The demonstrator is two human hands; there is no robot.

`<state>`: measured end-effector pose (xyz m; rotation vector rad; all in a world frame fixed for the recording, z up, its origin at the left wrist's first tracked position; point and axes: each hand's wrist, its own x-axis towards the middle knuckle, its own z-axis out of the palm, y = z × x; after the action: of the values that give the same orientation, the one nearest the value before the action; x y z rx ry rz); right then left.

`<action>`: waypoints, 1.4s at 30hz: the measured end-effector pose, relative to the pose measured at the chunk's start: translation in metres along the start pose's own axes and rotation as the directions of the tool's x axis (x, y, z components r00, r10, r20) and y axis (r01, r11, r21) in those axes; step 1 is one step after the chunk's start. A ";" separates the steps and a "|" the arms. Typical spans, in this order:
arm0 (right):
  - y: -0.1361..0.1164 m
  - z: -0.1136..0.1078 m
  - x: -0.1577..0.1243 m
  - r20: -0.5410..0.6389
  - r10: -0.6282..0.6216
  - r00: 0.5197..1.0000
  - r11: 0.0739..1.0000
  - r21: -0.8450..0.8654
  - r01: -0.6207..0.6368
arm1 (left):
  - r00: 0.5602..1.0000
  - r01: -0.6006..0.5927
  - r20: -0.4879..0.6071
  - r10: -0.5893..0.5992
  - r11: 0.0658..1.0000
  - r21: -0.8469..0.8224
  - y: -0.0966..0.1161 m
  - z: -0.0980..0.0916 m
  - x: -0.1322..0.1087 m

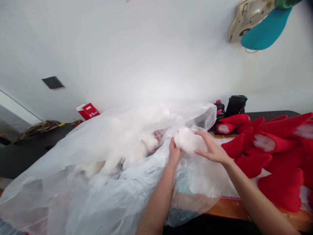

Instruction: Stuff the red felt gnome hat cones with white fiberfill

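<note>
Stuffing sits as a white, fluffy wad between your two hands, just above the mouth of a clear plastic bag, with its thin film bunched around your wrists. Your left hand is on the wad's left side, its fingers curled up against it. Your right hand is on the other side, with its fingers spread wide and lying over the top of the wad. Neither hand is clenched, but together they hold the wad in a loose, open-fingered cupping grip. More stuffing fills the bag just left of your hands, showing as a soft white mass through the film. To your right, a heap of red fabric cones lies on a wooden table, near your right hand but not touching it, and several have white filling showing at their open ends. Past the cones stand a black bottle and a smaller dark bottle with a pink cap. Farther left, a red box stands beyond the bag, near a dark tabletop that holds a patterned cloth. A teal and cream object, too cut off to identify, shows at the top right against the white wall.
</note>
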<state>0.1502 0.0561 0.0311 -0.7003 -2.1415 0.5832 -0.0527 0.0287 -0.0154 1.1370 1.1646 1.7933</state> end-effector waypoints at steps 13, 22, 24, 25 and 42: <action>-0.011 0.022 0.005 -0.154 0.385 0.910 0.816 0.517 -0.258 | 0.981 -0.170 0.124 0.150 0.972 0.164 0.025 -0.004 -0.011; 0.010 0.047 -0.003 -0.113 0.044 0.993 0.997 0.063 -0.037 | 0.969 -0.179 0.191 0.156 0.977 0.113 0.027 -0.004 -0.013; 0.010 0.049 -0.005 -0.124 0.024 0.992 1.000 -0.014 -0.026 | 0.972 -0.165 0.187 0.139 0.977 0.133 0.030 -0.002 -0.011; 0.009 0.049 -0.005 -0.132 0.022 0.991 0.999 -0.039 -0.027 | 0.970 -0.156 0.211 0.123 0.976 0.149 0.031 -0.001 -0.011; -0.004 0.000 -0.003 -0.046 0.731 0.681 0.341 0.889 -0.306 | 0.976 -0.219 0.083 0.203 0.892 0.396 0.023 -0.007 0.001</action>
<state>0.1508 0.0515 0.0315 -0.8528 -0.8884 1.5257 -0.0616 0.0197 0.0045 1.5839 1.4814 1.7207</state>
